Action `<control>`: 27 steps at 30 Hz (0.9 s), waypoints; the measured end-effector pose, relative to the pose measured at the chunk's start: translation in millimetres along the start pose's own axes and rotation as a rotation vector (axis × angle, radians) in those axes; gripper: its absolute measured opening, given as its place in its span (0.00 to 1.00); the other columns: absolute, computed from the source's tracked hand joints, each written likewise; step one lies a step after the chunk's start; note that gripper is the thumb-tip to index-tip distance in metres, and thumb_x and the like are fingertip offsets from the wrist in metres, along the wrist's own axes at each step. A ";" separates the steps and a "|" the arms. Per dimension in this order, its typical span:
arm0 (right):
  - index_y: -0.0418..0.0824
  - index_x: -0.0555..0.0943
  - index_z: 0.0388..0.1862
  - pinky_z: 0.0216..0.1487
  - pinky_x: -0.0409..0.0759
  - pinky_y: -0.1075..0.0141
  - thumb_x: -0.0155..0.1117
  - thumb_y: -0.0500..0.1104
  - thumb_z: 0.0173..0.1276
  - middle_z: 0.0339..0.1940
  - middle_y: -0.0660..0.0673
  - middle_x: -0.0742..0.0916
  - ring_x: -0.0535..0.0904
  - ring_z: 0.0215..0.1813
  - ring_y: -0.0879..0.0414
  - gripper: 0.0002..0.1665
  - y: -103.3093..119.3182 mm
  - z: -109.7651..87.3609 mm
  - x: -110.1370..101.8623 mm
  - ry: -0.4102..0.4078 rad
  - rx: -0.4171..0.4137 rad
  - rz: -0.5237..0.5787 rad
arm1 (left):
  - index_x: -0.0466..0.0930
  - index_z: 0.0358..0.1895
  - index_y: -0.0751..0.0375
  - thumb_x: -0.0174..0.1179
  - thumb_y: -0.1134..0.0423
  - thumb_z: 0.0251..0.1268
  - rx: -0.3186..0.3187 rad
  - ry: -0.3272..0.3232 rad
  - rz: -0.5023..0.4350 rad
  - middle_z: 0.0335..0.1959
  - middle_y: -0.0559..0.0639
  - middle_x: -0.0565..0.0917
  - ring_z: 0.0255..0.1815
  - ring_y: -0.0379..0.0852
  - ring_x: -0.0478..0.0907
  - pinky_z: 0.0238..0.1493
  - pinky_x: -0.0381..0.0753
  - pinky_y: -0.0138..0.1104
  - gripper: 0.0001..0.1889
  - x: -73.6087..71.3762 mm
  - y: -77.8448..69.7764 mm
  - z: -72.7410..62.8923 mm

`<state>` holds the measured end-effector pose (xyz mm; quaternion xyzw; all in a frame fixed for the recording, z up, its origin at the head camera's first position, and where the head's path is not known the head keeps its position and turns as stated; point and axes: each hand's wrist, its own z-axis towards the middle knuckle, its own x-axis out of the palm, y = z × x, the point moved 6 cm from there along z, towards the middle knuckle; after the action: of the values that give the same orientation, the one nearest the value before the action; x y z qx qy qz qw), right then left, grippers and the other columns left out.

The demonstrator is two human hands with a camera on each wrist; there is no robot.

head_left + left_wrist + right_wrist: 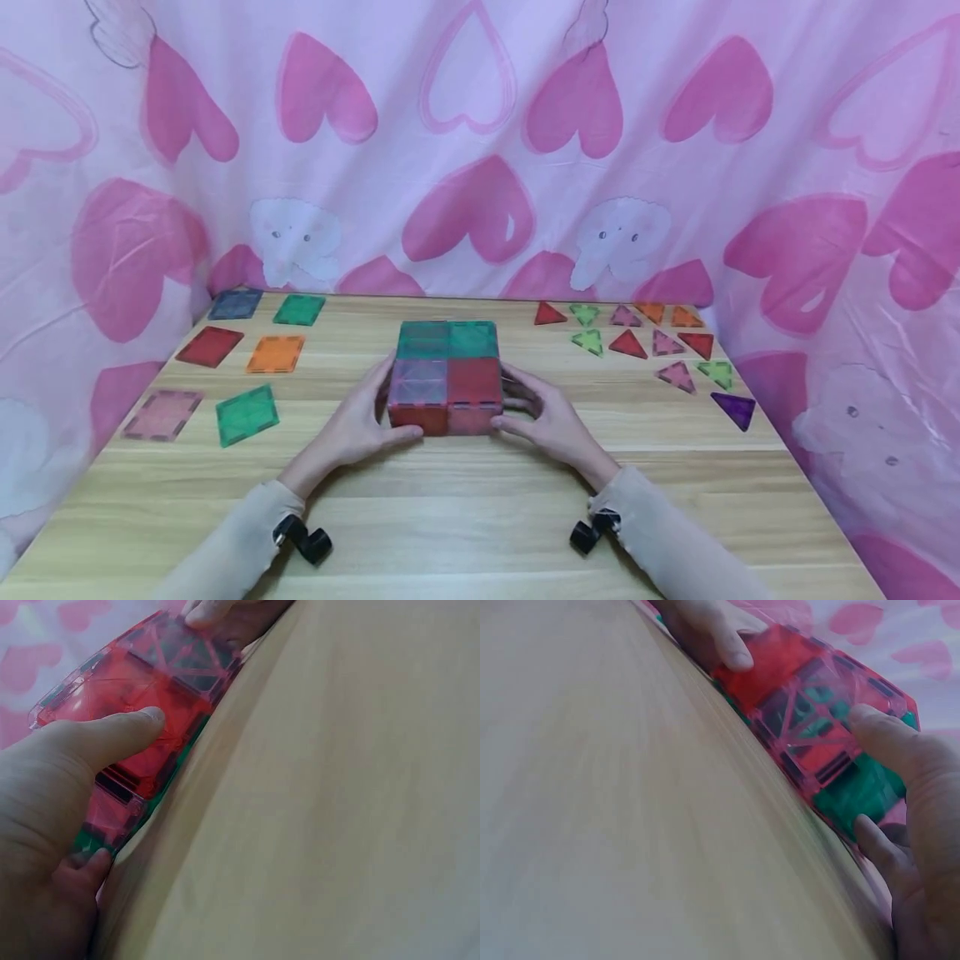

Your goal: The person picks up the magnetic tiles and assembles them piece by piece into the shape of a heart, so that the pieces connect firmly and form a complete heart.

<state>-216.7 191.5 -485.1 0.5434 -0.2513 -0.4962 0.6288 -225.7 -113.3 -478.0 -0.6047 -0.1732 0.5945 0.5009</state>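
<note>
Between the hands [358,421] [551,423], the block [472,381] is green, purple and red on top, red and pink in front. Left of both hands, square tiles [275,354] are blue, green, red, orange, pink; to their right, triangles [628,344] are red, lime, pink, orange, purple. Beyond, deeper-pink hearts [470,208] pattern the pale-pink cloth [367,208].

A: Was there any lettering on the block of coloured tiles [446,383]?
B: None that could be read, from the head or from either wrist.
A: And on the loose tiles [275,355] across the bench [465,517]?
B: No word, number or brand could be made out there either.
A: What about the pink cloth [468,208] behind?
B: It bore printed hearts, but no readable text.
A: The black clips [318,547] at the wrists?
B: Nothing legible.
</note>
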 end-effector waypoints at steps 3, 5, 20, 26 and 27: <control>0.53 0.66 0.90 0.72 0.83 0.58 0.81 0.37 0.72 0.82 0.43 0.79 0.79 0.79 0.42 0.53 -0.6 17.7 15.8 0.009 -0.022 -0.012 | 0.48 0.93 0.37 0.87 0.48 0.60 -0.044 -0.012 -0.034 0.87 0.51 0.66 0.85 0.57 0.67 0.85 0.64 0.58 0.65 -15.0 12.0 -2.8; 0.52 0.65 0.91 0.72 0.83 0.59 0.80 0.37 0.74 0.82 0.43 0.79 0.79 0.79 0.44 0.52 -1.7 29.8 24.3 0.005 -0.034 -0.037 | 0.49 0.93 0.39 0.85 0.54 0.63 -0.064 -0.030 -0.063 0.88 0.53 0.66 0.86 0.58 0.66 0.85 0.64 0.55 0.62 -23.0 18.7 -3.1; 0.46 0.69 0.88 0.68 0.85 0.65 0.78 0.44 0.76 0.76 0.40 0.84 0.86 0.71 0.50 0.46 -11.9 95.1 51.7 -0.145 -0.016 -0.227 | 0.57 0.91 0.53 0.73 0.65 0.77 -0.088 -0.236 0.058 0.77 0.65 0.80 0.78 0.62 0.76 0.78 0.73 0.58 0.46 -62.2 41.3 14.0; 0.38 0.72 0.84 0.72 0.84 0.55 0.78 0.37 0.75 0.76 0.38 0.83 0.85 0.71 0.44 0.42 -12.9 80.3 35.2 -0.177 -0.002 -0.366 | 0.57 0.92 0.52 0.76 0.64 0.74 -0.111 -0.243 0.050 0.80 0.65 0.77 0.82 0.63 0.72 0.80 0.72 0.57 0.49 -61.5 44.7 13.3; 0.38 0.73 0.84 0.73 0.83 0.53 0.76 0.37 0.75 0.75 0.39 0.83 0.85 0.71 0.44 0.41 -13.6 74.5 26.3 -0.196 0.001 -0.390 | 0.57 0.92 0.52 0.76 0.64 0.74 -0.112 -0.240 0.050 0.79 0.64 0.77 0.81 0.62 0.73 0.80 0.72 0.56 0.49 -60.3 45.4 13.6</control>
<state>-275.1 136.7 -482.5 0.5309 -0.2016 -0.6589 0.4933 -269.4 -176.3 -479.1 -0.5603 -0.2498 0.6643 0.4269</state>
